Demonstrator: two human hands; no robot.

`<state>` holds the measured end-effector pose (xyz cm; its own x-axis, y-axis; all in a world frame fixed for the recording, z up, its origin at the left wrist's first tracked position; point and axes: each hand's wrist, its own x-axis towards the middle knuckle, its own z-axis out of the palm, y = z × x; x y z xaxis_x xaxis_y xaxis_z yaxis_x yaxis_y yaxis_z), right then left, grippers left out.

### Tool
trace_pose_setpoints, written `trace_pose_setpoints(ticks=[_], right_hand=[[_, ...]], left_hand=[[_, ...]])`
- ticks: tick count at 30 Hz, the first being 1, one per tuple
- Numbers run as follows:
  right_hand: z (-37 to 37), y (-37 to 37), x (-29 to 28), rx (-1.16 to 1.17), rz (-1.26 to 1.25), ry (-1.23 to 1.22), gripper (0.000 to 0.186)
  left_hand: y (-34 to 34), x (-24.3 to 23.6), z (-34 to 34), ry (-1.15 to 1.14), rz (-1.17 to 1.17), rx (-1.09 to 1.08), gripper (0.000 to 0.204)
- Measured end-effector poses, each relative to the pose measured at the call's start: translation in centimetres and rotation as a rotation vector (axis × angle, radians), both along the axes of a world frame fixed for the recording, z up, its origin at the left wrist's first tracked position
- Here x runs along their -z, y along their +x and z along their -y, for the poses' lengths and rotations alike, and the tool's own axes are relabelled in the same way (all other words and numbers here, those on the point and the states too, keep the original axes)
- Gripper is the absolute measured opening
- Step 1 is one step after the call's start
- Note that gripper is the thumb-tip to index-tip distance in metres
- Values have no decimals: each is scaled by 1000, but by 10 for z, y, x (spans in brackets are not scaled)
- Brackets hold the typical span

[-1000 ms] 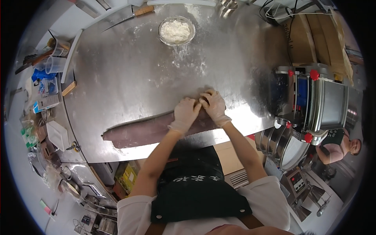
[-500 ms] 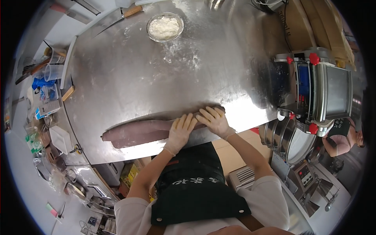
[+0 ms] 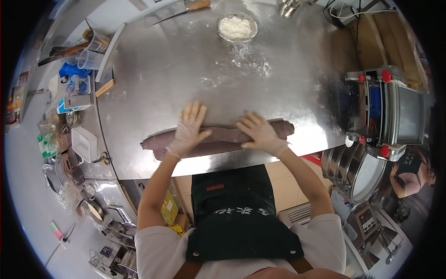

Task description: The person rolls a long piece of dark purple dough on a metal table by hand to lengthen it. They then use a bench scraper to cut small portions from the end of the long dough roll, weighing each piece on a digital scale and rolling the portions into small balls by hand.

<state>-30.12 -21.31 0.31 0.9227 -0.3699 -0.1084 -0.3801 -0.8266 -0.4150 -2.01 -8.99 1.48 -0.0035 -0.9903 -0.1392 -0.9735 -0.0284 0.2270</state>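
A long purple-brown rolled sheet, like dough (image 3: 223, 135), lies crosswise near the front edge of the steel table (image 3: 158, 97). My left hand (image 3: 186, 132), in a clear glove, rests over its left part with fingers spread and stretched past its far side. Over its right part, my right hand (image 3: 260, 132), gloved too, lies with fingers apart, touching the roll. The roll's surface under both palms is hidden. Further back stands a bowl of white powder (image 3: 236, 29), and powder is scattered below it.
A knife (image 3: 197, 5) lies at the back, cups (image 3: 90, 59) and a white container (image 3: 83, 142) at left. A roller machine (image 3: 395, 114) and steel sieves (image 3: 346, 172) stand at right. At far right is a figure in a green apron (image 3: 409, 169), possibly a reflection.
Both hands have left their close, curled grip near the middle and moved apart, the left one leftward, their fingers now stretched out. The roll looks more folded over. The view has shifted.
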Motion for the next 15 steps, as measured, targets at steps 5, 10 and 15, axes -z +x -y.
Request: trace_pose_setpoints(ticks=[5,10,15], right_hand=[[-41,90,1,-156,-51,174,76],[-91,116,3,-259,36,142,72],[-137,182,7,-211,234,224,59]], left_hand=[[25,22,-69,122,-212,112,68],[-18,-6,-125,-245,-111,105,55],[49,-19,-125,-570,-433,-193,29]])
